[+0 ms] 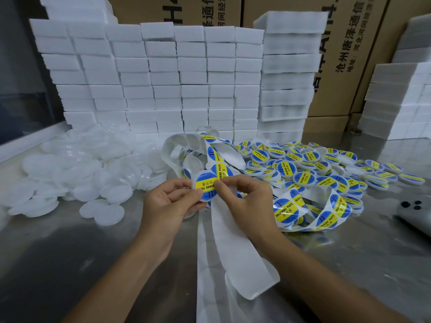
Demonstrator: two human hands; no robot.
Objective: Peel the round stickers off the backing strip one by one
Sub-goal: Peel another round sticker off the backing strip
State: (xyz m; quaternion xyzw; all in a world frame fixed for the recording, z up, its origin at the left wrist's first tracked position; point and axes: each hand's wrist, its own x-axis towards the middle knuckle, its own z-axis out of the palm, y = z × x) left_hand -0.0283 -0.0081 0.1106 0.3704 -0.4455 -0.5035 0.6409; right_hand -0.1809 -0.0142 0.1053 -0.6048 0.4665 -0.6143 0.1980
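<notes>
A round blue sticker with a yellow band [206,184] lies on a white plastic lid held between both hands over the steel table. My left hand [168,201] grips the lid from the left and below. My right hand [242,199] pinches the sticker's right edge with thumb and forefinger. The white backing strip [224,241], bare of stickers, hangs from under my right hand down toward the front edge. A stretch of strip still carrying stickers [310,213] loops on the table to the right, and more curls behind the hands [210,145].
A heap of plain white lids [77,173] covers the left of the table. Labelled lids [310,162] are piled at right. Stacked white foam blocks [163,78] and cardboard boxes [349,54] form a wall behind. A phone [412,213] lies at far right.
</notes>
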